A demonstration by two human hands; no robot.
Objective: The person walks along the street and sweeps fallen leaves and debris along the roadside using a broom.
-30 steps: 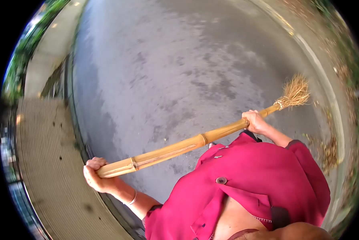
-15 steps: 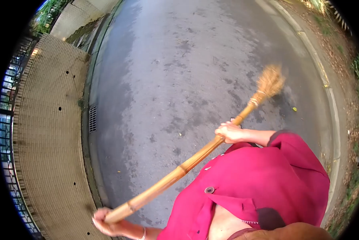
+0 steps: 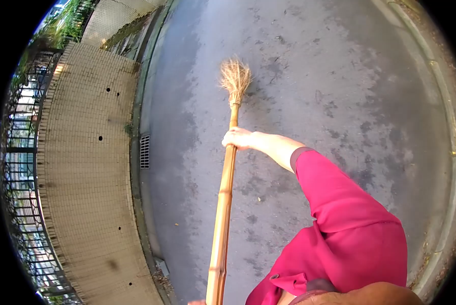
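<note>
A bamboo broom (image 3: 221,203) with a bundled twig head (image 3: 235,80) reaches nearly straight out over the road. My right hand (image 3: 237,138), at the end of an outstretched arm, is wrapped round the handle a little below the bristles. Only a sliver of my left hand (image 3: 196,303) shows at the bottom edge, against the handle's near end; its fingers are mostly out of view. The bristles are at the road surface, slightly spread.
Grey asphalt road (image 3: 284,168) with damp dark patches and a few small leaves lies ahead. On the left are a drain grate (image 3: 144,151), a tan brick wall (image 3: 86,178) and a metal fence (image 3: 21,157). A kerb (image 3: 454,147) runs along the right.
The broom head has swung from right to left across the road, with my right arm stretching forward. My left hand has moved down, almost out of view. The view has shifted somewhat.
</note>
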